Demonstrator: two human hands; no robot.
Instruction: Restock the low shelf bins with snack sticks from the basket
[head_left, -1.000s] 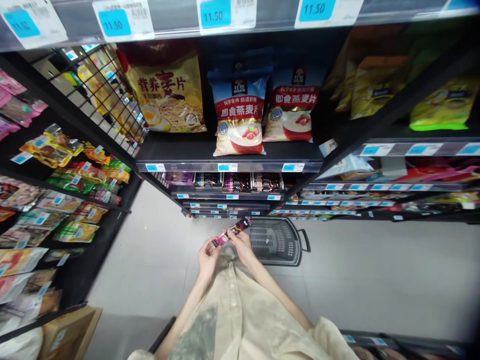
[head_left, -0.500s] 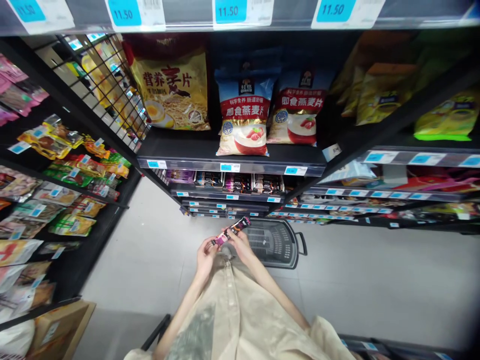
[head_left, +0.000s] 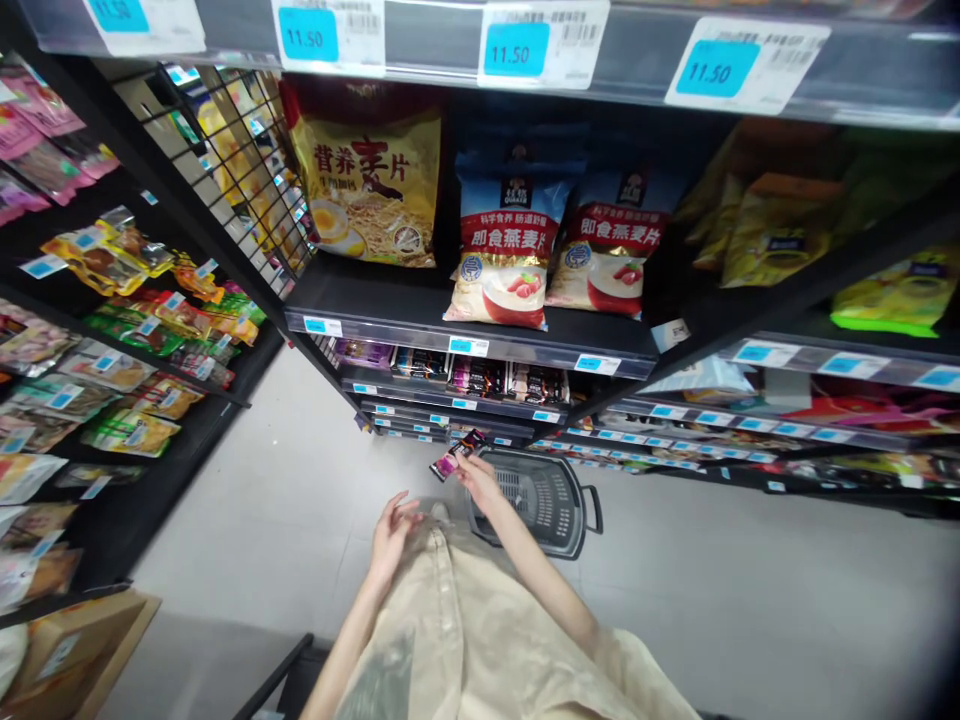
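Note:
My right hand (head_left: 478,477) grips a slim snack packet (head_left: 448,461) in dark and purple wrapping by its right side; its exact contents are not shown. Bare and with fingers spread, my left hand (head_left: 393,530) is held in front of my shirt, apart from the packet. Below and to the right of the packet, a grey shopping basket (head_left: 574,545) with a handle rests on the floor. Similar dark and purple packets (head_left: 478,377) stand in boxes on a lower shelf just ahead.
Oatmeal bags (head_left: 504,245) and a gold cereal bag (head_left: 367,185) sit on the shelf ahead, below a price-tagged shelf edge (head_left: 442,50). Hanging snack bags line a rack (head_left: 142,330) at left. A cardboard box (head_left: 82,650) stands at lower left; grey floor (head_left: 712,590) stretches right.
My left hand has let go of the packet and drawn back toward my body. The packet stays in my right hand, now turned. The view has shifted slightly.

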